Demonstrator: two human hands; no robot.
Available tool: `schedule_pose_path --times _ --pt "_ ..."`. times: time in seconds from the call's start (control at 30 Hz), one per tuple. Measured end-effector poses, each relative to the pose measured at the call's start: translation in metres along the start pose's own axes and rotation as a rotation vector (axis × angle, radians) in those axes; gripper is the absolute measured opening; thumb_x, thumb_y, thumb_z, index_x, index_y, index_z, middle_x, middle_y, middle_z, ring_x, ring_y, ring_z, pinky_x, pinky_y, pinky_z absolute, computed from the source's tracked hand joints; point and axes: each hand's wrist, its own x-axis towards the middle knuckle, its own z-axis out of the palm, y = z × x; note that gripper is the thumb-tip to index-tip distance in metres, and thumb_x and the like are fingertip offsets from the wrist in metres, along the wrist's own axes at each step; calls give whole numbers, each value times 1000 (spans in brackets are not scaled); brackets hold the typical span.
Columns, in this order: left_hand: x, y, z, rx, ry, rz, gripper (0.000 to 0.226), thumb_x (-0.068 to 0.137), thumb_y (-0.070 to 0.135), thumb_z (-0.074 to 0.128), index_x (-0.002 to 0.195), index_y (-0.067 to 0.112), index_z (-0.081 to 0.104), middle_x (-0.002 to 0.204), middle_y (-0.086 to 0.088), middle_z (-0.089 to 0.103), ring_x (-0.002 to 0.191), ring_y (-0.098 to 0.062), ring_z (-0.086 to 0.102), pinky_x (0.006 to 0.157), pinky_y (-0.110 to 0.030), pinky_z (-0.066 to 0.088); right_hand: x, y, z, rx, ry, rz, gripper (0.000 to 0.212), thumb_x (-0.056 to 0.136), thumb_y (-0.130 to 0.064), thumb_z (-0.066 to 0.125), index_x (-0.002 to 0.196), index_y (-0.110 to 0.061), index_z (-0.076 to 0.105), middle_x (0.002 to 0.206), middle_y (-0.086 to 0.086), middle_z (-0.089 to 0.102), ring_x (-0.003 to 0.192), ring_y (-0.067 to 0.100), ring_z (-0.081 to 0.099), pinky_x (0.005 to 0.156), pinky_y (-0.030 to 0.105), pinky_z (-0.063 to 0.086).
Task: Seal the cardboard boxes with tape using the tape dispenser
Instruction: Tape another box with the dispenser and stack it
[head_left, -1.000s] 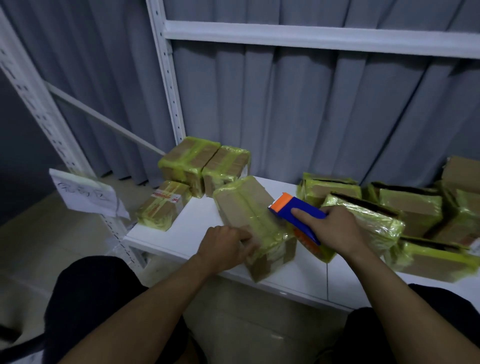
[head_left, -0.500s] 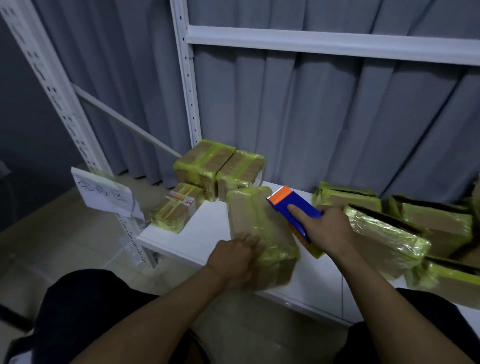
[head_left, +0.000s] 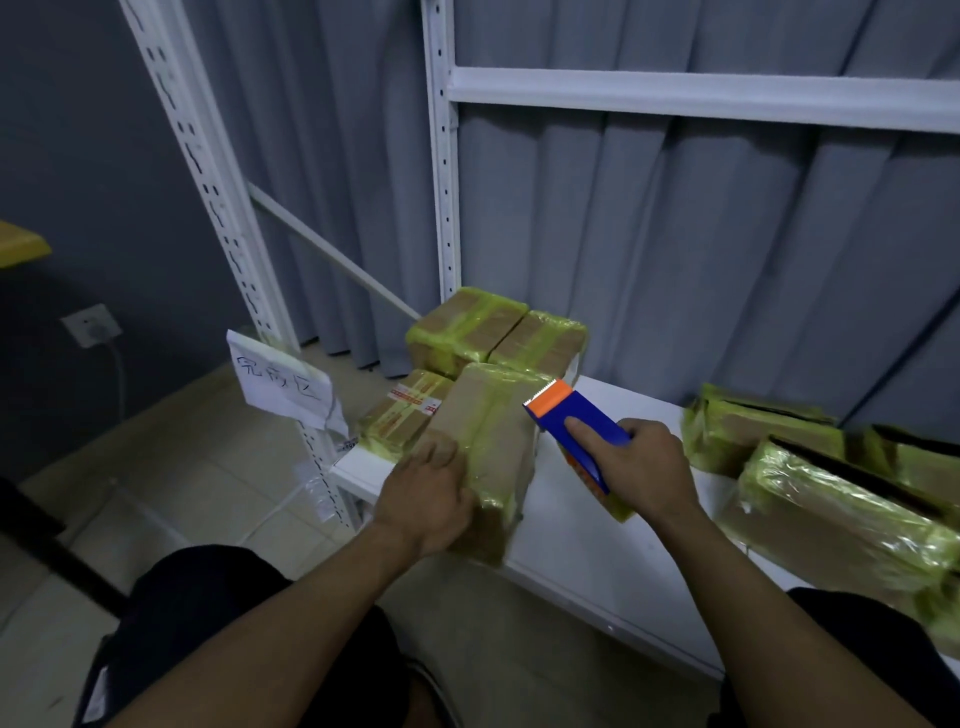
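Dim, bluish light; wide-angle edge bending; slight motion blur

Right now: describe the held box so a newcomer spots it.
Start at the white shelf, left end. In front of three taped boxes lies the box, nearest the front edge. Only it has the left hand on it, the tape dispenser alongside.
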Motion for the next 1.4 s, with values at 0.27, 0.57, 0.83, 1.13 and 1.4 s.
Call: schedule_pose_path --times 0.27,0.57,0.83,1.13,1.4 --pt "24 29 11 14 -204 -136 75 95 56 38 157 25 9 167 -2 1 152 -37 0 113 -69 1 8 9 2 -9 5 28 47 82 -69 68 88 -23 63 84 -8 68 77 15 68 60 24 49" --pt "53 10 14 -90 -258 -177 72 97 41 41 157 20 6 166 -1 -9 152 -30 -12 113 -69 4 4 21 -16 18 38 57 52 81 -70 68 87 -18 66 81 -5 69 75 14 68 57 23 47" --pt "65 72 5 -204 7 5 85 85 55 49 157 28 15 166 3 -1 153 -24 -4 120 -56 7 -18 41 -72 74 99 181 55 83 -66 71 70 -12 67 65 3 67 65 19 66 57 29 46" --pt "120 227 13 -331 -127 329 65 96 41 58 153 23 34 165 4 16 152 -18 10 121 -31 16 -19 96 -175 61 318 359 57 90 -59 67 56 -13 57 56 1 58 57 18 57 50 31 33" --pt "193 321 56 -430 -211 426 73 88 35 69 150 15 37 154 -3 39 141 -23 38 113 -30 31 31 159 -230 114 407 459 57 93 -57 65 62 -11 53 60 2 55 55 14 52 49 29 30"
